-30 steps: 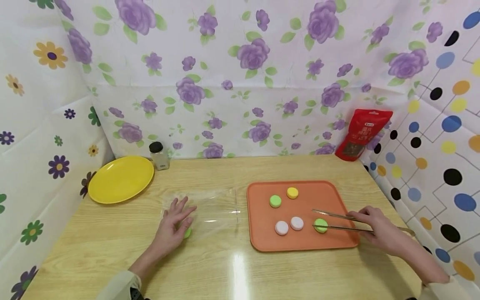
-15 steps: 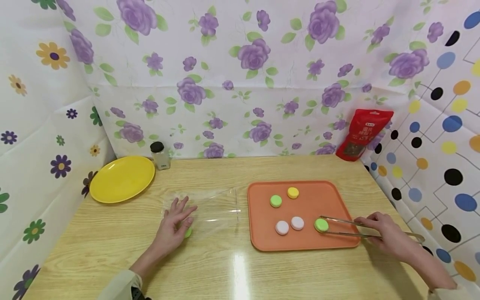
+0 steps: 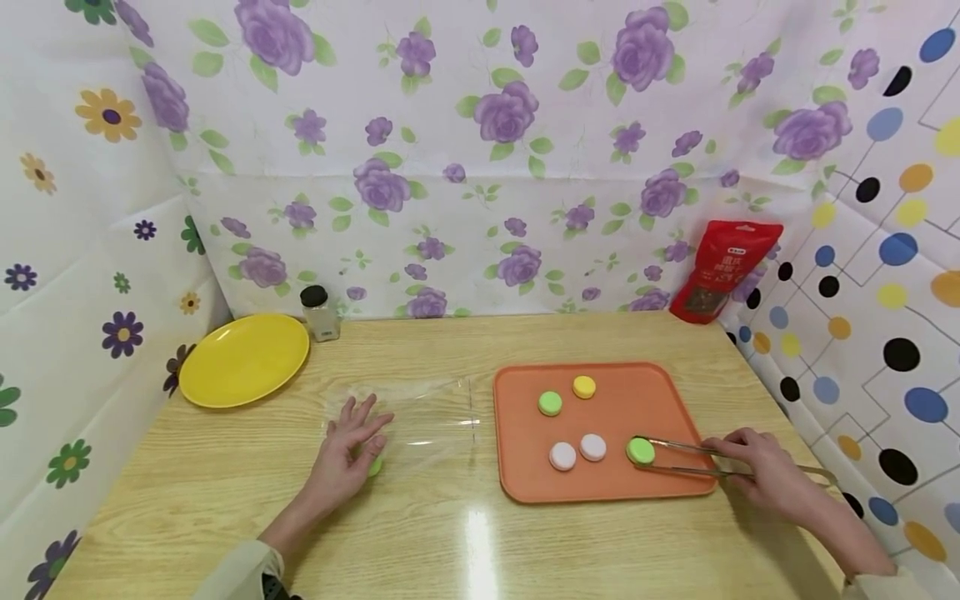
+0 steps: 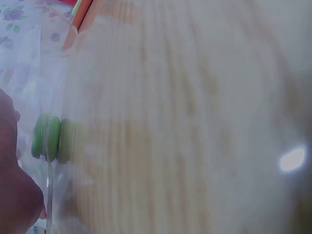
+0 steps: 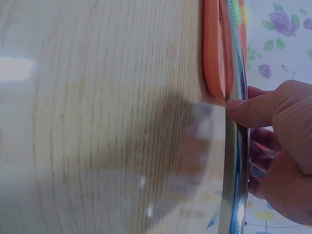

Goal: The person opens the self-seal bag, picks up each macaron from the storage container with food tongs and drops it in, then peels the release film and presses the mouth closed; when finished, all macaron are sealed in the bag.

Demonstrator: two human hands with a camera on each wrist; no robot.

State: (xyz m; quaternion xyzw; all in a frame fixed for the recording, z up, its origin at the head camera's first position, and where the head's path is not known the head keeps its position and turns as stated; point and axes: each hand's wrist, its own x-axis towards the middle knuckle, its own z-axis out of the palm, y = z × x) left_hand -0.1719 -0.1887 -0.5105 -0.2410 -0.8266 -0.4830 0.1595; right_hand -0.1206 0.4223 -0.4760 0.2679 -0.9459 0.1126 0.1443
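Observation:
A clear plastic bag (image 3: 431, 421) lies flat on the wooden table. My left hand (image 3: 348, 446) rests on its left part, fingers spread. Beside the thumb a green macaron (image 3: 375, 467) shows; in the left wrist view this green macaron (image 4: 46, 138) appears behind clear film. My right hand (image 3: 761, 467) grips metal tongs (image 3: 678, 471), and their tips stand on either side of another green macaron (image 3: 641, 451) on the orange tray (image 3: 525, 487). Whether both tips touch it is hard to tell. In the right wrist view the thumb presses the tongs (image 5: 236, 146).
More macarons lie on the tray: green (image 3: 550, 403), yellow (image 3: 584, 387), and two pale pink ones (image 3: 562, 456). A yellow plate (image 3: 246, 362) and a black-capped jar (image 3: 321, 317) stand at the back left. A red pouch (image 3: 723, 271) leans at the back right.
My right hand has drawn the tongs to the right, so their tips now flank the green macaron instead of reaching past it. The left hand stays in place.

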